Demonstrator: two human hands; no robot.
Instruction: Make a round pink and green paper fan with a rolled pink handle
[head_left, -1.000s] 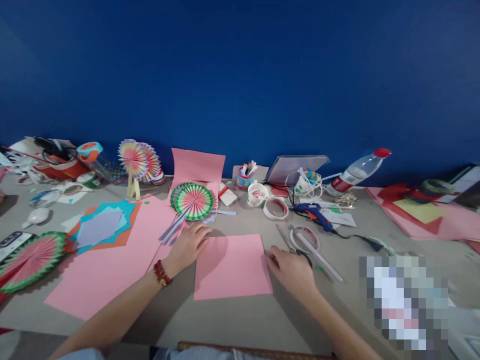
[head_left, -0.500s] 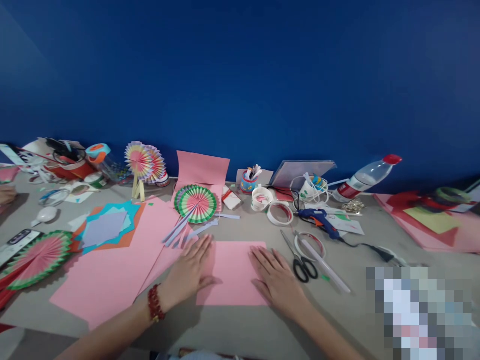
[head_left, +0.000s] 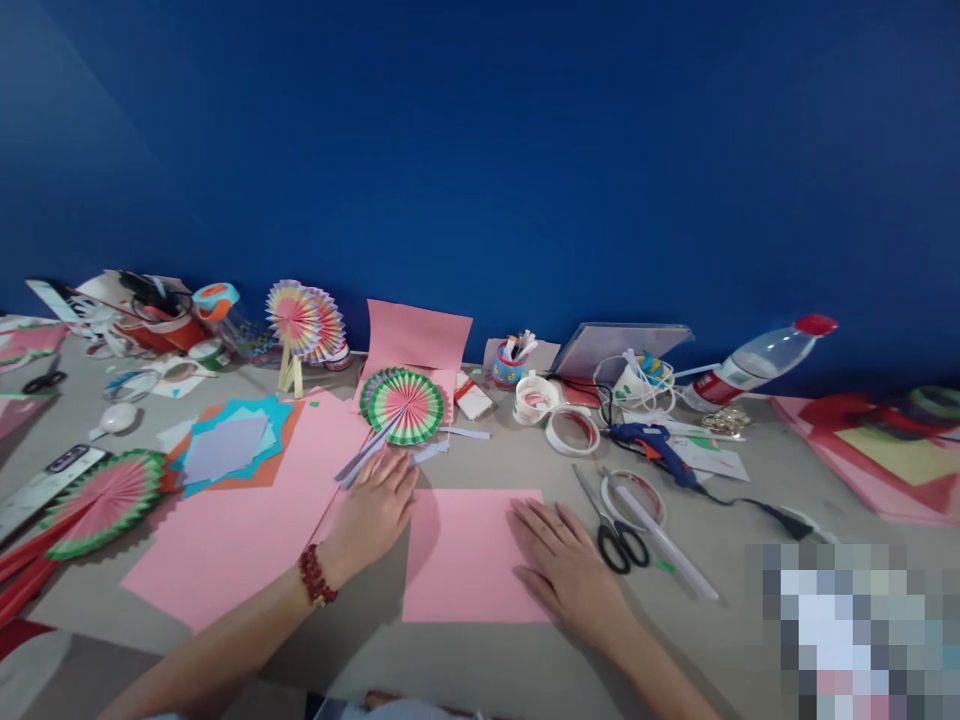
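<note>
A square pink paper sheet (head_left: 465, 555) lies flat on the grey table in front of me. My left hand (head_left: 375, 510), with a red bead bracelet at the wrist, rests flat with fingers stretched out on the sheet's left edge. My right hand (head_left: 566, 565) lies flat and open on the sheet's right edge. Neither hand holds anything. Black-handled scissors (head_left: 611, 525) lie just right of my right hand. A green, white and pink pleated paper fan (head_left: 405, 405) with lilac strips sits just beyond my left hand.
A larger pink sheet (head_left: 240, 520) lies to the left, with blue and orange papers (head_left: 225, 450) and another fan (head_left: 97, 500). Tape rolls (head_left: 571, 430), a blue glue gun (head_left: 652, 445), a glue stick (head_left: 667, 545) and a water bottle (head_left: 757, 360) stand to the right.
My right hand moved from beside the scissors onto the sheet's right edge and spread flat. My left hand shifted along the sheet's left edge. The view drifted slightly.
</note>
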